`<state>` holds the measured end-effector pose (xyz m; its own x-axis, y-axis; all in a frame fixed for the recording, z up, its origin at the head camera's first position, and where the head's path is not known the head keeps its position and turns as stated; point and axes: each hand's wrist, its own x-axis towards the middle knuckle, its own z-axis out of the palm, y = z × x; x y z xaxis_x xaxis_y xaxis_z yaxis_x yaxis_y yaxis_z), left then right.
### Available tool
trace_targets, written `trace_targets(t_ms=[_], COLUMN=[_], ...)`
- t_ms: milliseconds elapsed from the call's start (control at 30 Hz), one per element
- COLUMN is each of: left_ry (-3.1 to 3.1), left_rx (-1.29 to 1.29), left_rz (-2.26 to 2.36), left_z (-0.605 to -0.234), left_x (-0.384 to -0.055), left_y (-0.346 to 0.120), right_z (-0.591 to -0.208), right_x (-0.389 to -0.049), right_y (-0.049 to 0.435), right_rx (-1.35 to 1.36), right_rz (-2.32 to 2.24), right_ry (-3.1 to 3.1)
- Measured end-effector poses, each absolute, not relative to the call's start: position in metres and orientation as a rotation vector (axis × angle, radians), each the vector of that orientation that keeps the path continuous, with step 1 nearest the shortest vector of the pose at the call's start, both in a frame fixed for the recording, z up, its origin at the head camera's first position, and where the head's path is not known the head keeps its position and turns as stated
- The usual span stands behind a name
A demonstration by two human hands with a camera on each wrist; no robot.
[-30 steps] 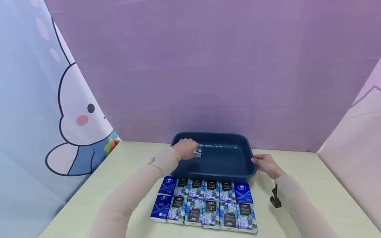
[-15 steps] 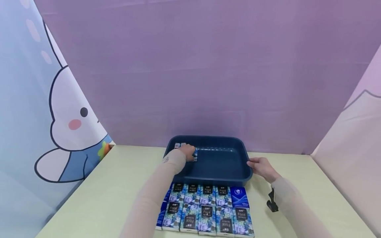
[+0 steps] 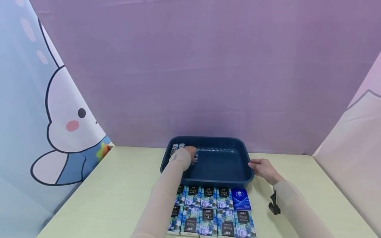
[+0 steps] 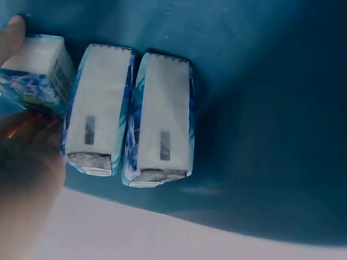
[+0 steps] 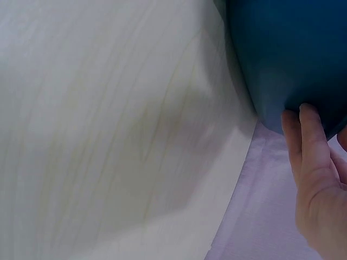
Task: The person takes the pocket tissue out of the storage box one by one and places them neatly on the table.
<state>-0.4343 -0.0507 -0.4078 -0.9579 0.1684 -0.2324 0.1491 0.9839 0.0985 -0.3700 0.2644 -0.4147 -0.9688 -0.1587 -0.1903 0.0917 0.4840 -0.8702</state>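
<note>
My left hand [image 3: 190,154] reaches into the left part of a dark blue plastic basin [image 3: 220,162]. Between its thumb and fingers it holds a small flower-printed tissue pack [image 4: 46,67], seen at the left edge of the left wrist view. Beside that pack two more tissue packs [image 4: 103,103] stand on their narrow sides, close together on the basin floor. At the basin's right side my right hand [image 3: 265,169] pinches the rim. In the right wrist view its fingers [image 5: 312,135] lie against the basin's outer wall, with the thumb mostly cut off by the frame.
Two rows of flat tissue packs [image 3: 208,198] lie in front of the basin, flower-printed apart from a plain blue pack [image 3: 240,199]. My left sleeve covers their left end. A purple cloth [image 3: 208,82] hangs behind the pale table [image 3: 128,185]. A black strap [image 3: 274,205] dangles at my right wrist.
The left hand has moved slightly right and lower inside the basin, with the packs at its left coming into view. The right hand stays at the rim. The head view has shifted slightly.
</note>
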Motion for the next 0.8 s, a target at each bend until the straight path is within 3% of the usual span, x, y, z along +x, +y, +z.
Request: trace_targets(t_ms=[300, 800], left_ry=[2.839, 2.887], left_rx=[0.33, 0.284], left_rz=[-0.002, -0.012], left_z=[-0.427, -0.422], left_x=[-0.456, -0.447], left_y=[-0.064, -0.062], right_z=[-0.414, -0.415], right_x=[-0.372, -0.374], right_y=[0.258, 0.257], right_rx=[-0.084, -0.069], right_rz=[-1.505, -1.52], right_ry=[2.483, 2.482])
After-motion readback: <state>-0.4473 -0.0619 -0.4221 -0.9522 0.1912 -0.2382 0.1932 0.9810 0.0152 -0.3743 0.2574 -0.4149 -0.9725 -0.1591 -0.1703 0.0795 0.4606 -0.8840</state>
